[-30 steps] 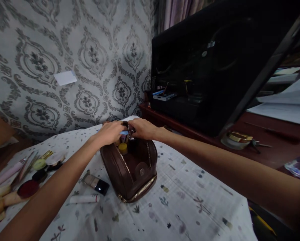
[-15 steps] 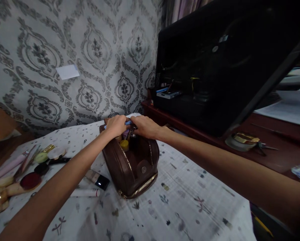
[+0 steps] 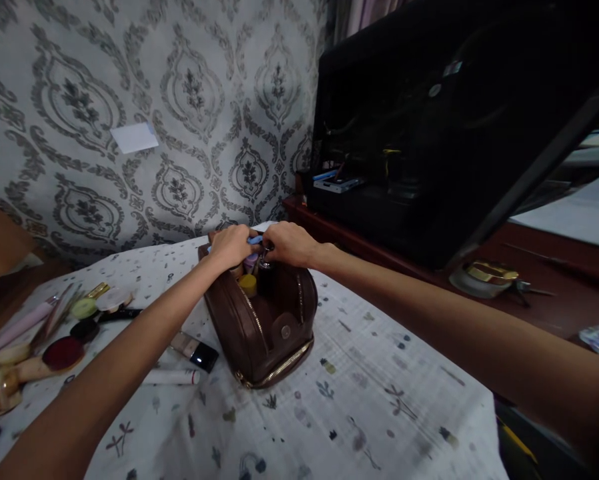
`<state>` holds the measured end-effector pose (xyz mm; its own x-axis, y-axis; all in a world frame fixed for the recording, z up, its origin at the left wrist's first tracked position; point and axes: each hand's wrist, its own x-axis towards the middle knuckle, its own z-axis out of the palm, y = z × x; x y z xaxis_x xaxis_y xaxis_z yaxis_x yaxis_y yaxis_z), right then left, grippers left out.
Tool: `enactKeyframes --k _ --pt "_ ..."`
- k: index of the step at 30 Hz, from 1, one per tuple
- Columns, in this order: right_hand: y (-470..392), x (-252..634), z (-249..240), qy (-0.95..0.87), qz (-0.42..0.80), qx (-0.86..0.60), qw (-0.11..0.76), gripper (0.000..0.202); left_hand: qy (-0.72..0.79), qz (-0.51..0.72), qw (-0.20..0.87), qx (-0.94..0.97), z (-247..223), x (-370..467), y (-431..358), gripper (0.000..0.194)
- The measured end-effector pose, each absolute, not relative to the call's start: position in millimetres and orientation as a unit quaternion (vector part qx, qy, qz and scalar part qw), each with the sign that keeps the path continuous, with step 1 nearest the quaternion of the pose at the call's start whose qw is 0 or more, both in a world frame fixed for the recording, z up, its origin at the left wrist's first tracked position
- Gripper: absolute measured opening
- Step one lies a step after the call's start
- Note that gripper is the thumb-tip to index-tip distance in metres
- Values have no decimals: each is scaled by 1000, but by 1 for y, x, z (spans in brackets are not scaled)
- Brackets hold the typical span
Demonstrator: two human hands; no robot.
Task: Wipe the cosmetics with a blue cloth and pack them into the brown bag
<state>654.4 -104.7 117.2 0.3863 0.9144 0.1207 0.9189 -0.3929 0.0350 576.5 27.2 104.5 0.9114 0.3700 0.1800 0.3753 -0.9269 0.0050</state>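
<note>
An unzipped brown cosmetic bag stands on a printed white cloth. Both hands are at its far end. My left hand reaches over the far left rim, fingers bent around a small light-blue item whose kind I cannot tell. Opposite it, my right hand has its fingers curled down into the opening, close to a dark item with a shiny top; its grip is partly hidden. Inside the bag show a yellow lid and something pale purple.
Left of the bag lie a foundation bottle, a white tube, a dark red round compact and several other cosmetics. A large black screen stands on the reddish-brown desk at right, beside a gold-lidded jar.
My right hand has lifted slightly, and its fingers have shifted over the bag's opening. More of the blue item shows between the hands. The bag stays in place.
</note>
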Motion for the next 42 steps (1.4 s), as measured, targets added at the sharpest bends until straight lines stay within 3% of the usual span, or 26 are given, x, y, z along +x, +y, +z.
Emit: enactKeyframes --k 8,15,17,21,24,28,34,42 --pt "-105 656 116 -574 -70 -815 41 39 -210 -98 5 -973 106 574 30 30" --pt "-103 648 121 -559 -55 -828 2 35 -212 -117 -9 -970 107 569 28 27" --pt "-102 653 117 -558 -60 -828 11 38 -190 -167 -32 -967 112 562 28 20" --pt "-98 664 107 -547 -51 -835 27 42 -125 -322 -123 -930 126 534 37 25" --pt "-96 666 104 -559 -54 -827 27 40 -108 -366 -201 -902 128 495 43 24" --pt "-94 669 101 -577 -56 -815 23 39 -138 -330 -263 -896 100 429 33 24" --pt "-88 683 93 -600 -36 -797 54 31 -158 -228 -187 -942 28 349 1 25" --pt "-85 682 95 -582 -20 -812 43 26 -227 -209 -158 -938 -34 296 6 23"
